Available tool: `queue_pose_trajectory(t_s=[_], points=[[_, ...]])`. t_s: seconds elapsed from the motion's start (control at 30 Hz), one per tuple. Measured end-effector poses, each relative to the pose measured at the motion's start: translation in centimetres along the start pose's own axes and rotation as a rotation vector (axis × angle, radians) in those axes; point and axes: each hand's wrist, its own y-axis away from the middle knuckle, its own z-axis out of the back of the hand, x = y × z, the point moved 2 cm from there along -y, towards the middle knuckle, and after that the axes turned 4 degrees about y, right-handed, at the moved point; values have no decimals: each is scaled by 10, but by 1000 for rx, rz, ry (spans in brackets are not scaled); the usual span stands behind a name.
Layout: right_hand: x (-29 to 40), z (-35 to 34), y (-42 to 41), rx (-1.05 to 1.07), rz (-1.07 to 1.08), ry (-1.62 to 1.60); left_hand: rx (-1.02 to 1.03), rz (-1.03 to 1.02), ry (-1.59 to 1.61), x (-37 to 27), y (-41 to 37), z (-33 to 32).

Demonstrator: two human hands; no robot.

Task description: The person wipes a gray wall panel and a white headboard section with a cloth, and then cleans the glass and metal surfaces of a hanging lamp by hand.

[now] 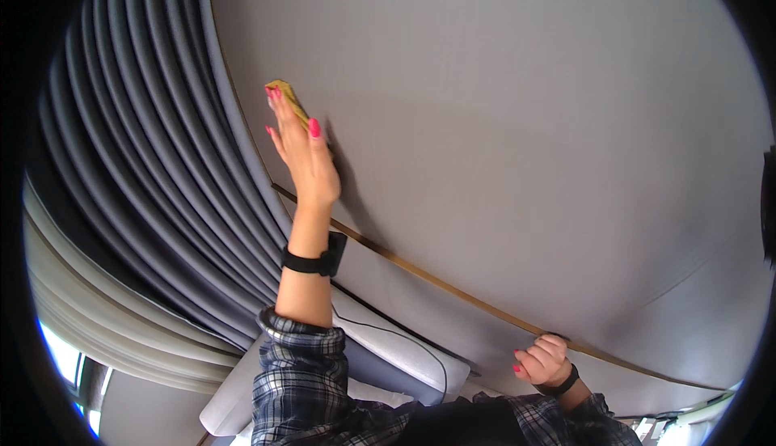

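My left hand (pixel 309 158) is raised, its fingers stretched out flat over a folded yellow cloth (pixel 295 106). The fingers hold the cloth against a smooth grey wall panel (pixel 485 112), close to the panel's edge by the curtain. A black wristband with a dark, flat device (pixel 332 255) is strapped to the left wrist. Lower right, my right hand (pixel 542 361) is curled into a fist beside a thin brown trim strip (pixel 448 288). Nothing shows inside the fist, and a dark band (pixel 561 382) circles that wrist.
Pleated grey curtains (pixel 151 143) hang along the left, with a cream curtain (pixel 121 337) beyond them and a window (pixel 63 355) at lower left. Below the strip lie light-grey padded furniture (pixel 236 391) and a thin dark cable (pixel 418 344). A dark object (pixel 769 203) sits at the right rim.
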Motion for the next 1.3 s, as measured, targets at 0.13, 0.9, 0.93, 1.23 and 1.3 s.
queue_pose_trajectory(t_s=[0.13, 0.9, 0.93, 1.23, 1.3], points=[[29, 5, 59, 24, -42, 46, 36, 46, 23, 56, 20, 2], [-12, 69, 61, -101, -121, -338, 363, -732, 182, -410, 87, -101], [-16, 77, 67, -143, -122, -386, 358, -748, 138, -431, 99, -109], [14, 89, 5, -98, -91, -528, 272, -768, -79, -366, 28, -55], [17, 66, -12, -123, -87, -513, 261, -698, -81, -318, 3, -41]])
